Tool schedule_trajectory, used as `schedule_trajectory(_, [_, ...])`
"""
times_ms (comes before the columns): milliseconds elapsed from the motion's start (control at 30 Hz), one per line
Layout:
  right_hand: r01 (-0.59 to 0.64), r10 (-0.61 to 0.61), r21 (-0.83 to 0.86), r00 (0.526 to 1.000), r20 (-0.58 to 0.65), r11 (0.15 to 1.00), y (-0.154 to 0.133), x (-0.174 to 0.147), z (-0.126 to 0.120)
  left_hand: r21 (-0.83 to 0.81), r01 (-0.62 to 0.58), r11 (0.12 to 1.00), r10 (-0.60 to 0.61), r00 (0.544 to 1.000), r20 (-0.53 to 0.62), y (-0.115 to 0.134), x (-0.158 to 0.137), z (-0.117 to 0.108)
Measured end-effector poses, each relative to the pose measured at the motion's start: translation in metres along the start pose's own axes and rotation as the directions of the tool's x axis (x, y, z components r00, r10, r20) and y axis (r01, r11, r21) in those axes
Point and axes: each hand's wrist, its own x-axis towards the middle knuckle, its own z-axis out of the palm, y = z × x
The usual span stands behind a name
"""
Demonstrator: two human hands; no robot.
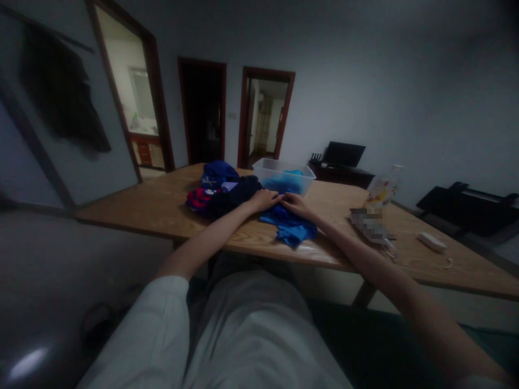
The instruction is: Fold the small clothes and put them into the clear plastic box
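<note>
A blue garment (pixel 290 224) lies crumpled at the table's near edge. My left hand (pixel 265 200) rests at its far end, with the fingers closed on the cloth beside the pile of dark clothes. Close to it, my right hand (pixel 298 205) has its fingers curled and pinched on the same garment. The fingertips of both hands nearly meet, and blur partly hides the grip. Just beyond them stands a clear plastic bin (pixel 263 168) with blue cloth (pixel 290 181) inside.
On the wooden table (pixel 133 210), a heap of dark and striped clothes (pixel 233 197) sits at the left. To the right are a plastic bottle (pixel 385 186), a pixelated flat object (pixel 368 224) and a white oblong item (pixel 432 242). A monitor (pixel 344 154) stands farther back.
</note>
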Motion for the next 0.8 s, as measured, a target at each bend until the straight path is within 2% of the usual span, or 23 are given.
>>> schedule_trajectory(167, [0.063,-0.064,0.058,0.998,0.001,0.996,0.010,0.005,0.002,0.020,0.012,1.000,-0.012,1.000,0.002,0.005,-0.002,-0.005])
schedule_trajectory(467, [0.072,-0.069,0.077,0.997,-0.036,0.994,0.022,0.009,0.007,0.100,0.018,0.995,-0.022,0.999,0.039,0.013,-0.005,-0.013])
schedule_trajectory(800, [0.066,-0.066,0.043,0.998,-0.017,0.997,0.017,0.006,0.002,0.103,0.020,0.994,-0.027,0.997,0.075,0.011,-0.003,-0.011])
